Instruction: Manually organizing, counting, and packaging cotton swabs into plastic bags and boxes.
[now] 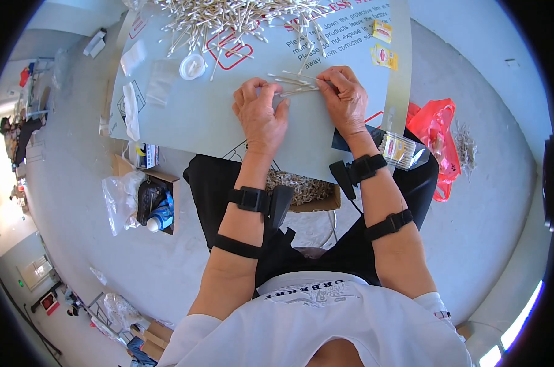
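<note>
Cotton swabs [289, 79], upper centre, look light, bendable; best held mid-stick. Right hand [345, 101] pinches several; left hand [262, 115] curls, grip unclear.

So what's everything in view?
Table: one, grey, top centre
Swab heap: many, white, table's far side
Separate swabs: several, white, mid-table
Tub: one, white, table's left
Labels: two or more, yellow, table's right
Swab pack: one, clear, table's near right
Bag: one, red, right of table
Box: one, brown, table's near edge
Carton: one, brown, left floor
Bottle: one, blue, in carton
Straps: four, black, forearms
Left hand: one, bare, beside swabs
Right hand: one, bare, gripping swabs
</note>
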Tool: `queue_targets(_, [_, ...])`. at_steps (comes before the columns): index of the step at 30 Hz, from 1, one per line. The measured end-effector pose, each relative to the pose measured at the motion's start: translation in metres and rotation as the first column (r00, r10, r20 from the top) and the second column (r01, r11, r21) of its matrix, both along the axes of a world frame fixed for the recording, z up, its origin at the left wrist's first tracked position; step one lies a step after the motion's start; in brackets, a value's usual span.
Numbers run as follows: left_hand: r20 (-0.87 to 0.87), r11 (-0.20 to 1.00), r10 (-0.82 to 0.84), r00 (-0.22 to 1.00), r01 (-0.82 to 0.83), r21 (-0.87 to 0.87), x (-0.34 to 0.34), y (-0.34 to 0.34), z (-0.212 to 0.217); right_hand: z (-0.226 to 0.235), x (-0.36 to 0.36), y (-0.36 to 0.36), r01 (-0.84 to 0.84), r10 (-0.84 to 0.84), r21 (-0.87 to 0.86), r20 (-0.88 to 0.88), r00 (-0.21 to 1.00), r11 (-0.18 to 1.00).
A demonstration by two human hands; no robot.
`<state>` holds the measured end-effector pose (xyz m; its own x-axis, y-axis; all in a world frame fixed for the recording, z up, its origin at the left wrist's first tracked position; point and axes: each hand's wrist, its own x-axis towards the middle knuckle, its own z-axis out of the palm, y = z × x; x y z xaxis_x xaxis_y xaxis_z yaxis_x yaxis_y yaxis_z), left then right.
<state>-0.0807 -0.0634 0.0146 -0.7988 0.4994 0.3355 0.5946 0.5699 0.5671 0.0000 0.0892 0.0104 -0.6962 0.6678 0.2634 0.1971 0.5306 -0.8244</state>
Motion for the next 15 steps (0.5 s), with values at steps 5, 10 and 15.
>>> queue_targets(5, [-0.02, 0.999, -0.032, 0.999, 0.033, 0.023, 0.006, 0.0, -0.002, -0.001, 0.0, 0.001, -0.002, 0.002, -0.015, -0.003, 1.0, 1.0])
queue_targets(10, [-0.028, 0.995, -0.081, 0.996, 0.082, 0.047, 0.006, -0.001, -0.003, -0.001, -0.001, 0.001, -0.013, 0.013, 0.003, 0.004, 1.0, 1.0])
queue_targets(15, [-0.079, 0.995, -0.052, 0.996, 0.058, 0.081, 0.001, 0.006, 0.008, -0.001, -0.002, 0.001, 0.013, -0.013, 0.007, -0.016, 1.0, 1.0])
